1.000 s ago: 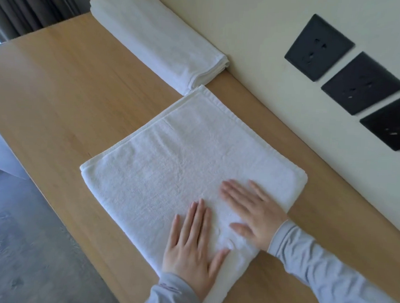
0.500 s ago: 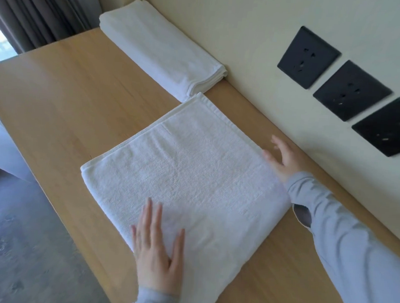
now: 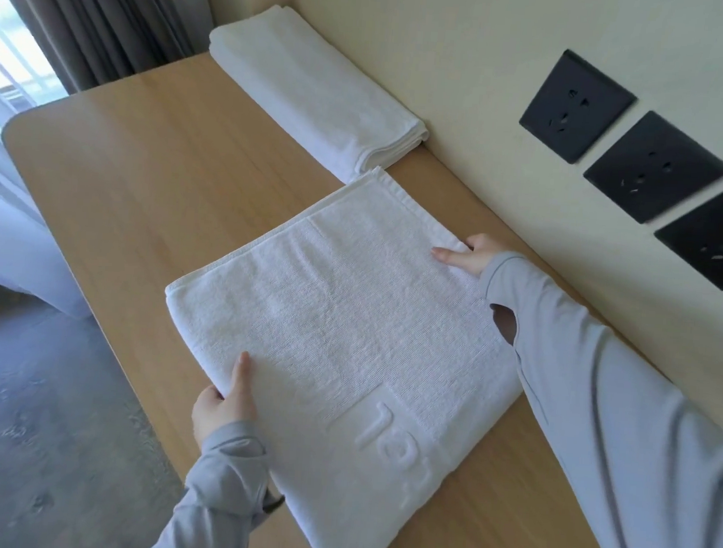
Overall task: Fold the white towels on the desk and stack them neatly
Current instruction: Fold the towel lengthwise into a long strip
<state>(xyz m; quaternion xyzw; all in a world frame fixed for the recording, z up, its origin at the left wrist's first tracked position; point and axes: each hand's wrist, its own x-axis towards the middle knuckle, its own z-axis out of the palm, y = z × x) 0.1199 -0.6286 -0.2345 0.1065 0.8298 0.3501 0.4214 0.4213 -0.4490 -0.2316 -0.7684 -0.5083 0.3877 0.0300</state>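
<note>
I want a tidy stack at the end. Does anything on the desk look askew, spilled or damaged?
Nothing stands out. The folded towel sits square against the wall; the towel being folded lies flat on the desk, its far corner just meeting the folded one.

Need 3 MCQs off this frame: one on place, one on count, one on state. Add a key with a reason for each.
1. Where do the folded towels lie on the desk?
A) far end, against the wall
B) near edge
C) hanging off the side

2. How many black wall sockets show?
A) two
B) three
C) five

3. How do the left hand and right hand meet the near towel?
A) both flat on its middle
B) only one touches it
C) each grips an edge, thumb on top

Key: 1 A, they sit along the wall beyond the near towel. 2 B, three plates sit in a row. 3 C, a thumb lies on top at each of two opposite edges.
</note>
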